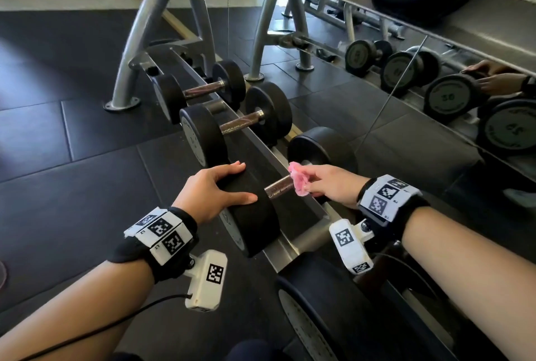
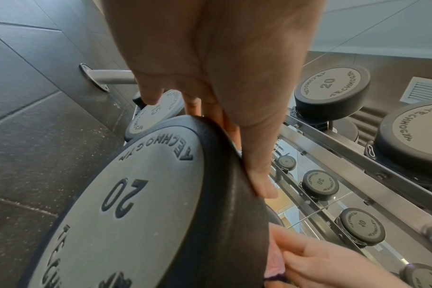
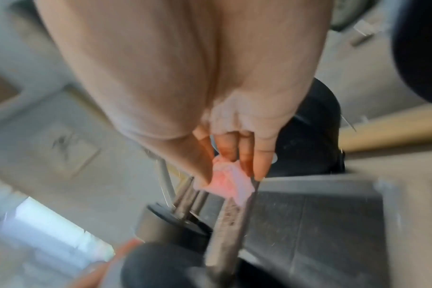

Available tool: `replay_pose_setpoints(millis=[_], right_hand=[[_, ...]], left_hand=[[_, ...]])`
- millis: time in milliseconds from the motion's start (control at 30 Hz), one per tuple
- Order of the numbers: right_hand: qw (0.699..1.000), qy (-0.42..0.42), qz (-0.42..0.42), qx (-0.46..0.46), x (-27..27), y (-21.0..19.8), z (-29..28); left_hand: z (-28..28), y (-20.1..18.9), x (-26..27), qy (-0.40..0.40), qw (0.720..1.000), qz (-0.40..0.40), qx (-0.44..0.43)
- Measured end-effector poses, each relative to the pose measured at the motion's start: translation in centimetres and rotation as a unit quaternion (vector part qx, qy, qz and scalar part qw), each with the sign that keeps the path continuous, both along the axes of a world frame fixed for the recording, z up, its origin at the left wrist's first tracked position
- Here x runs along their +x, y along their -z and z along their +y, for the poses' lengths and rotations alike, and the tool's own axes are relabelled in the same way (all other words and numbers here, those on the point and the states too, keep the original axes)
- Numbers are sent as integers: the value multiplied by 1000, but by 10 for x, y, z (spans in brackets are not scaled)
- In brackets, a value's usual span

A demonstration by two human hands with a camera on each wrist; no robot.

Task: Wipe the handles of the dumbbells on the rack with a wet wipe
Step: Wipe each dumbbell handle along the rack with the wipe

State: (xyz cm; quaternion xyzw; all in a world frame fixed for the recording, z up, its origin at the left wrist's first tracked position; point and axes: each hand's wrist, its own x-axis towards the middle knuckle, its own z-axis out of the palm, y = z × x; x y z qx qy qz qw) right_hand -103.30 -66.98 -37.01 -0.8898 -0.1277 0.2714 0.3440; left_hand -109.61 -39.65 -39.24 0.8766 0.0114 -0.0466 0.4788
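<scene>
A black 20 dumbbell lies across the rack. My left hand [image 1: 232,183] rests on top of its near head [image 1: 252,224], fingers laid over the rim and thumb stretched along the inner edge; the left wrist view shows the same hand [image 2: 234,97] on that head [image 2: 148,204]. My right hand [image 1: 311,182] pinches a crumpled pink wet wipe [image 1: 298,179] against the knurled handle [image 1: 280,188], close to the far head [image 1: 324,145]. In the blurred right wrist view, the wipe [image 3: 225,181] sits between thumb and fingers on the handle [image 3: 227,224].
Two smaller dumbbells [image 1: 208,134] [image 1: 171,96] lie further left on the same rail [image 1: 290,244]. A bigger one [image 1: 313,317] is near my knees. A mirror [image 1: 435,99] runs behind the rack, whose grey legs [image 1: 136,50] bolt to the dark rubber floor.
</scene>
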Motion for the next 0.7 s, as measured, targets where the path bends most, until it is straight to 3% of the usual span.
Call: replay_pose_setpoints(millis=[133, 367, 600, 700], right_hand=[[955, 151, 107, 233, -5, 15, -7], [912, 187, 171, 322, -13, 28, 11], [931, 61, 269, 238, -22, 18, 27], [946, 36, 251, 200, -19, 15, 29]], left_hand=[[0, 1, 1, -3, 1000, -1, -2], [2, 2, 2, 0, 1000, 2, 1], [1, 2, 3, -4, 1000, 8, -10], [1, 1, 3, -6, 1000, 11, -12]])
